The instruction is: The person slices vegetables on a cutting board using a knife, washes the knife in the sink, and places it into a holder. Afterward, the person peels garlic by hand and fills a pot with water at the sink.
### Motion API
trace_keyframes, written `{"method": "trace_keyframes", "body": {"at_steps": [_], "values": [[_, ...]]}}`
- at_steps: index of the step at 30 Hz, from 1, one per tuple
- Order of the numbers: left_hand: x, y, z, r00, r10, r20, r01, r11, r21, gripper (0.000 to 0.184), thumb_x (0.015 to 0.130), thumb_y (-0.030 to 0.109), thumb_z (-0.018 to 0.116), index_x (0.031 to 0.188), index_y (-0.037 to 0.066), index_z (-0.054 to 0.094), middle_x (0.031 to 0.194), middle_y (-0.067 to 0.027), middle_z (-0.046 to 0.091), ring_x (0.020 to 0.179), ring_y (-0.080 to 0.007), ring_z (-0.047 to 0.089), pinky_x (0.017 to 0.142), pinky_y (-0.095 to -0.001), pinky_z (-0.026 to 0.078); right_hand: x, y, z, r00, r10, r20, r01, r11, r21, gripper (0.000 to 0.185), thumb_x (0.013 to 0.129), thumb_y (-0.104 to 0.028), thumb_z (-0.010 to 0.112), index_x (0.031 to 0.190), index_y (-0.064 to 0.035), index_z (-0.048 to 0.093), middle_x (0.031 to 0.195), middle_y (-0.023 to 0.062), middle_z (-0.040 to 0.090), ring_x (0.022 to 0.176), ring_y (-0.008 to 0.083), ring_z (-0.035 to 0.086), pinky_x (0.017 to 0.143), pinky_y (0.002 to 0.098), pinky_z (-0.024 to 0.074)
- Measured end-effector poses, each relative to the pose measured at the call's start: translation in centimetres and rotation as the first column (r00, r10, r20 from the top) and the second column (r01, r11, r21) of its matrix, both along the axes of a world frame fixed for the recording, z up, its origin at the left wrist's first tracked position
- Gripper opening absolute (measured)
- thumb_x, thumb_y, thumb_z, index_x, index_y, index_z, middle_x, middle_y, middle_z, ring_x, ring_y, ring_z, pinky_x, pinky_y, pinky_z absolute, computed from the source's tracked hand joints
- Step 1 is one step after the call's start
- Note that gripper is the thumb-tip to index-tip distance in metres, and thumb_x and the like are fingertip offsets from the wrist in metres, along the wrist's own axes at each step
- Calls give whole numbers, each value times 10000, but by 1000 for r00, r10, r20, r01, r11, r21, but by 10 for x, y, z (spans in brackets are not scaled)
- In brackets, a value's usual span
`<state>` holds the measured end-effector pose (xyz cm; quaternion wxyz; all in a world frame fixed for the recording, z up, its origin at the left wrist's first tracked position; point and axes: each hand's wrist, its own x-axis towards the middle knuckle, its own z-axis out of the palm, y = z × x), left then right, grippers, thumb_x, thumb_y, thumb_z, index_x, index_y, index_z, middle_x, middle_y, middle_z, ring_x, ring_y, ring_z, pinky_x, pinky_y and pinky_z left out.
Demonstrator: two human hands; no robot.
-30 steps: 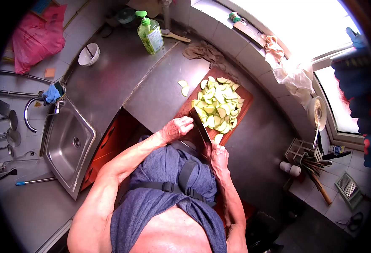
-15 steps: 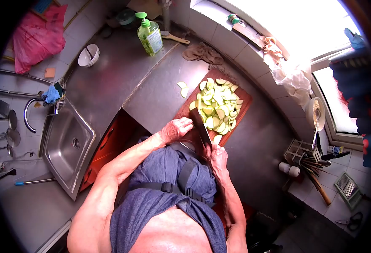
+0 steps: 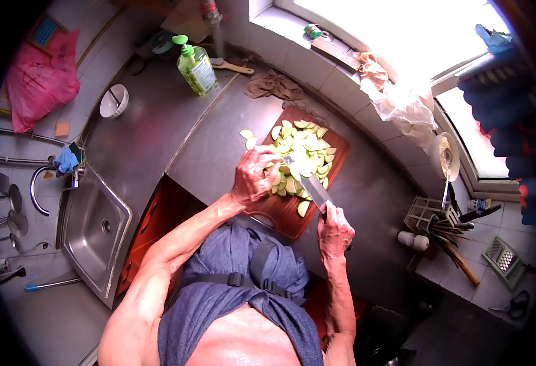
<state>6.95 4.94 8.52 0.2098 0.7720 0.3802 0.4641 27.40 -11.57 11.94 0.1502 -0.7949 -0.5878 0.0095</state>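
Observation:
A heap of pale, green-skinned vegetable slices (image 3: 306, 149), many of them half-moons and similar to zucchini, covers most of a reddish-brown cutting board (image 3: 289, 221). My right hand (image 3: 335, 230) is closed round the handle of a broad kitchen knife (image 3: 315, 190). Its blade lies tilted over the near part of the heap, the tip pointing up and left. At the heap's left edge is my left hand (image 3: 254, 175), fingers bent but apart, touching the slices close to the blade tip. Two loose slices (image 3: 249, 139) lie on the metal counter left of the board.
A green pump bottle (image 3: 196, 70), a brush (image 3: 234, 67), a brown rag (image 3: 274, 85) and a white bowl (image 3: 114, 101) stand behind on the counter. The sink (image 3: 105, 227) is at left. At right are a utensil rack (image 3: 423, 213), a grater (image 3: 504, 259) and scissors (image 3: 514, 305).
Both hands have moved forward from the board's near edge to the slices. The knife has swung from beside the heap to lying over it. The whole view has shifted slightly.

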Motion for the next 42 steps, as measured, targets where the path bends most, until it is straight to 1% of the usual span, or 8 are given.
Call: {"method": "trace_keyframes", "body": {"at_steps": [7,16,23,25,28,34,36,42], "values": [[75,20,-16,853,-351,-387,359,932,-53,685,849,407,731,1381,9,563,1472,-262,492,1428,-419,409,1205,-596,253,19,-10,-5,943,132,307,-130,991,-26,276,865,-115,710,1140,-130,690,818,57,576,729,236,640,648,379,525],[108,62,-70,908,-163,-385,236,960,150,337,913,251,660,1170,32,659,1261,-200,646,1257,-361,572,1130,-499,395,35,-41,-12,931,140,337,-148,989,0,248,890,-103,668,1132,-119,717,779,50,538,692,224,597,609,361,488],[101,52,-51,973,-83,-217,111,987,118,239,918,216,701,1085,44,697,1155,-143,687,1115,-329,633,1002,-470,472,24,-92,-22,993,-120,-18,121,966,227,284,830,-66,775,1106,-97,714,740,82,616,619,281,648,553,393,509],[93,40,-47,969,-119,-216,160,969,187,153,914,194,699,995,65,690,1099,-98,688,1060,-297,647,919,-451,501,9,-99,-30,953,-197,-231,254,935,248,238,842,-27,751,1074,-67,720,872,102,719,758,273,712,671,372,551],[78,7,-45,813,-412,-411,528,820,221,185,827,169,702,1002,109,704,1063,-73,675,1063,-255,645,960,-431,510,-9,-108,-48,857,-290,-425,414,879,237,140,890,-85,737,1013,-22,714,811,94,715,714,216,692,653,346,535],[82,-52,-74,414,-352,-839,867,434,246,269,838,248,598,1054,118,693,1190,-69,653,1271,-261,548,1213,-450,335,-22,-99,-50,494,-448,-745,660,751,-13,174,939,-148,710,920,24,684,699,84,656,611,168,611,601,327,492],[77,-55,-83,454,-425,-783,842,491,222,262,829,257,590,1018,106,691,1175,-62,659,1267,-270,550,1238,-460,292,-20,-95,-51,322,-373,-870,691,721,-53,205,962,-185,705,899,8,673,633,4,589,519,90,527,484,268,420],[67,-40,-84,616,-343,-709,752,527,397,220,783,247,605,941,107,668,1083,-67,663,1265,-284,562,1243,-479,289,-15,-90,-48,340,-312,-887,654,757,-15,183,974,-186,698,905,-18,678,614,-30,550,489,53,489,448,234,380]]}}
